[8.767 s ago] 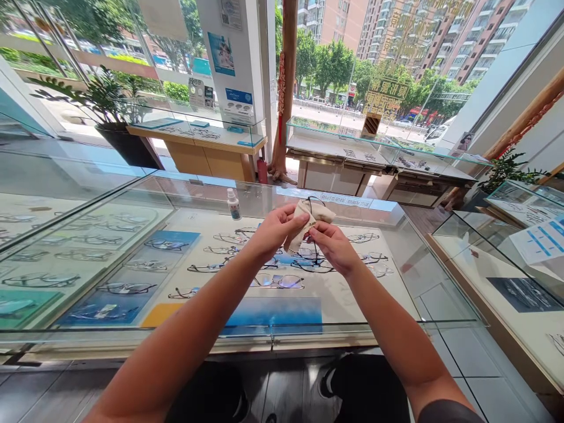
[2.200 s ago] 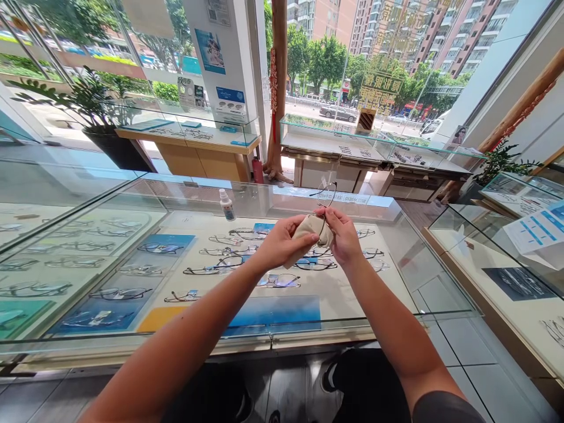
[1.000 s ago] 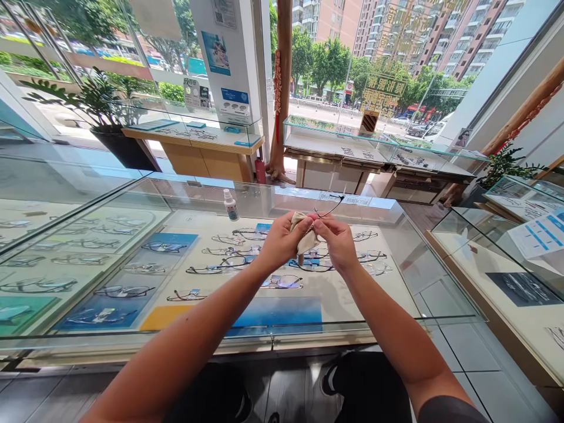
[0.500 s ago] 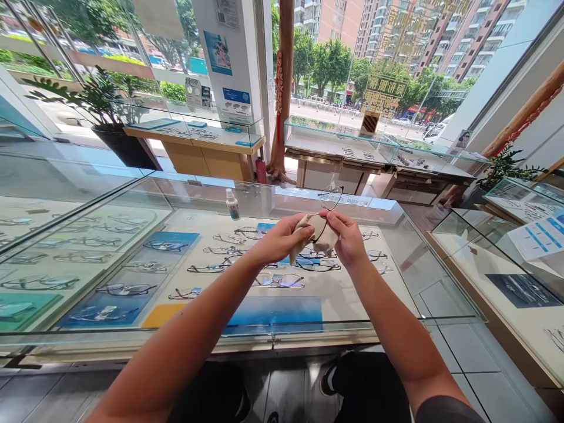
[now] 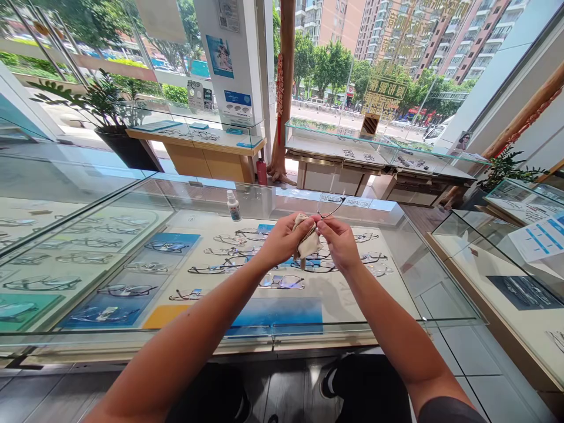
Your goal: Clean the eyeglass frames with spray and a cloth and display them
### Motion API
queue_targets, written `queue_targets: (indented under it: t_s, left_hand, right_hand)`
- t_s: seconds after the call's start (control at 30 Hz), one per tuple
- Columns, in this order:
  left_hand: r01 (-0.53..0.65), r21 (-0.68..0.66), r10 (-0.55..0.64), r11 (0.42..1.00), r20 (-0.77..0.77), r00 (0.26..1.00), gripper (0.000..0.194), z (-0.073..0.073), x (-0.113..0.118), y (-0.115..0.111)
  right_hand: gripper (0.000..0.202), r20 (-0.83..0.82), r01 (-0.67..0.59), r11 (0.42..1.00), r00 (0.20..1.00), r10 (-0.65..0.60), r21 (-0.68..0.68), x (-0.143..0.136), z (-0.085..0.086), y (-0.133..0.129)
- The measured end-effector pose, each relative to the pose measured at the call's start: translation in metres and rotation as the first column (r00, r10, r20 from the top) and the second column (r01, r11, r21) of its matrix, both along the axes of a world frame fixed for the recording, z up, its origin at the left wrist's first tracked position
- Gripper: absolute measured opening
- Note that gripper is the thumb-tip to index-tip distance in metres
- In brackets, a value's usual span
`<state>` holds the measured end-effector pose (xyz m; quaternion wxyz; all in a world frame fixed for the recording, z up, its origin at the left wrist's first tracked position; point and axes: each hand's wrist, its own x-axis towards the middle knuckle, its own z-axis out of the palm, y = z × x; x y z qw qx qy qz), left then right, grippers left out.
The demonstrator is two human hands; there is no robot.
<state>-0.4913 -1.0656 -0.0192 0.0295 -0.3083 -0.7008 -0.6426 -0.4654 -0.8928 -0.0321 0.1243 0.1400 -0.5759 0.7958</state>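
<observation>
Above the glass display case, my left hand point(image 5: 284, 239) is closed around a bunched beige cloth point(image 5: 309, 244). Thin dark-framed glasses point(image 5: 331, 212) stick up past the fingertips, one lens pointing away from me. My right hand point(image 5: 341, 238) pinches the glasses beside the cloth, its fingertips almost against those of the left. Part of the frame is hidden by the cloth and fingers. On the glass top, left of the hands, stands a small white spray bottle point(image 5: 233, 207).
Several pairs of glasses lie inside the display case point(image 5: 348, 299) under the hands. Another glass case point(image 5: 506, 252) stands at the right. Beyond are low display counters point(image 5: 198, 138), a potted plant point(image 5: 106, 111), a wooden post and large windows.
My right hand has shifted slightly left, closer to my left hand. The glasses have turned and sit a little lower, and the cloth is bunched more tightly.
</observation>
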Motion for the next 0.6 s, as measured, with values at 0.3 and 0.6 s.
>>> queue_targets:
  t_s: [0.3,0.6]
  left_hand:
    - [0.286,-0.088,-0.279,0.954,0.088,0.956,0.057,0.016,-0.004,-0.015]
    - [0.231,-0.145,-0.228,0.962,0.036,0.973,0.046,0.016,0.000,-0.012]
  right_hand:
    - [0.033,0.093,0.020,1.000,0.996,-0.018,-0.020,0.002,0.009,0.008]
    - [0.034,0.105,0.025,0.998,0.994,-0.018,-0.065,-0.002,0.005,0.007]
